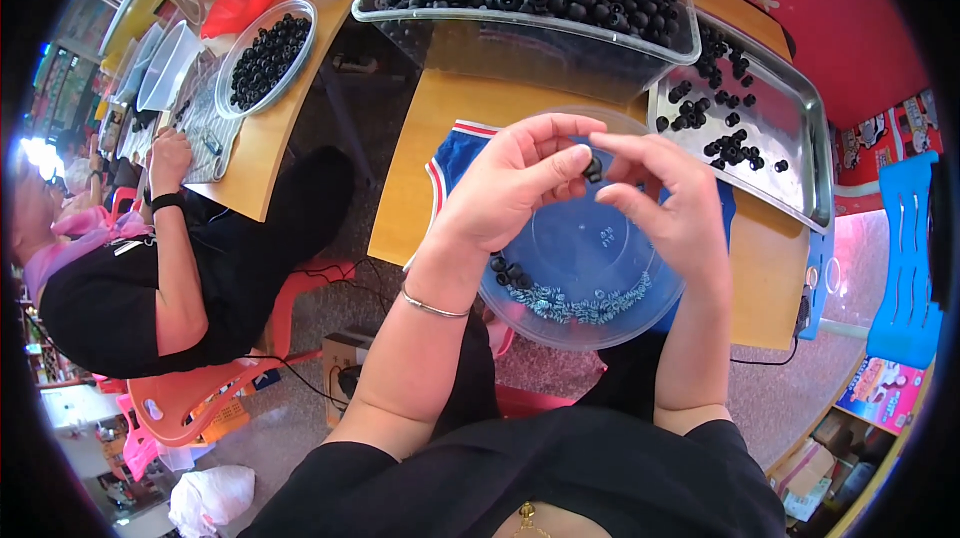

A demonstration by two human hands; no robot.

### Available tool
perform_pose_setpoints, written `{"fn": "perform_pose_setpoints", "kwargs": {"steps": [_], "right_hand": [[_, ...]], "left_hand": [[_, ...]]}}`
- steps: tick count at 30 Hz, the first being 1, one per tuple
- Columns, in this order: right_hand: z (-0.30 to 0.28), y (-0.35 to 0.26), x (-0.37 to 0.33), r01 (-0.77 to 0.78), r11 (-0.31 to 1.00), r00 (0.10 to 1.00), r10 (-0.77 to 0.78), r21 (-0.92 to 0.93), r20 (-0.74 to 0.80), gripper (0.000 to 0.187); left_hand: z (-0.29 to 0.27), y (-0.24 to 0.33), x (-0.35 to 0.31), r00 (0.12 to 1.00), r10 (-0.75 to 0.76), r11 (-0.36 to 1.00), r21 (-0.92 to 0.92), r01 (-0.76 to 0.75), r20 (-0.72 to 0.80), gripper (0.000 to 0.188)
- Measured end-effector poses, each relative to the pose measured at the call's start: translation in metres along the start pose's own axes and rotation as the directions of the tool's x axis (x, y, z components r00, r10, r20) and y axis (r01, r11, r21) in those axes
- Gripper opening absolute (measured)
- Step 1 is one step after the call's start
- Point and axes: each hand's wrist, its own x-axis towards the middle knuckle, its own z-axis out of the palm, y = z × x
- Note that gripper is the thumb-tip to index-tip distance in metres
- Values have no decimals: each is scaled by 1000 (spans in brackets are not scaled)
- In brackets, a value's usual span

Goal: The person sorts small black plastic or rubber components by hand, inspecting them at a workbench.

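1. Worktop [430, 138], one, yellow-brown, directly ahead of you. It carries the containers within arm's reach, so parts can be taken and dropped without leaning. A second worktop [262, 153] stands to your left, where another person [130, 278] sits with a hand on patterned cloth.

2. Clear plastic bin [520, 33], one, at the far edge of your worktop. It is heaped with small black ring parts, far too many to count; it reads as bulk stock kept behind the working zone.

3. Metal tray [790, 138], one, to your right. It holds a loose scatter of the same black parts, roughly two to three dozen, spread thin so that single pieces are easy to pick.

4. Blue plastic basin [600, 258], one, just under your hands and overhanging the near edge of the worktop. Along its near rim lies a band of tiny grey-green pieces, uncountable, with about four black parts at its left end. It sits low and central, likely to catch anything that slips.

5. Round clear bowl [268, 56], one, on the neighbour's worktop, filled with black parts.

6. Your left hand [510, 188] and right hand [670, 203], both raised above the basin. The fingers of each are pinching one small black part [593, 170] between them, thumbs and forefingers meeting on it; remaining fingers are loosely spread.
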Motion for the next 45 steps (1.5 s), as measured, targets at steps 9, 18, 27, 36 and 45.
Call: {"fn": "perform_pose_setpoints", "kwargs": {"steps": [9, 18, 27, 36, 45], "right_hand": [[-6, 36, -14, -88, 857, 980, 167, -508, 111, 13], [3, 34, -15, -42, 789, 980, 153, -613, 130, 12], [1, 37, -12, -59, 837, 986, 135, -544, 102, 13], [-1, 41, -14, -16, 871, 988, 90, -491, 129, 11], [-4, 35, -8, -23, 979, 996, 40, -204, 79, 13]], "left_hand": [[-17, 18, -6, 995, 26, 998, 58, -21, -92, 29], [-12, 6, -23, 975, 208, -49, 997, -64, 73, 26], [0, 3, -30, 989, 118, -430, 894, 129, -86, 26], [1, -4, -26, 988, 134, -463, 877, 127, -73, 21], [2, -8, -24, 992, 109, -460, 881, 107, -63, 16]]}}
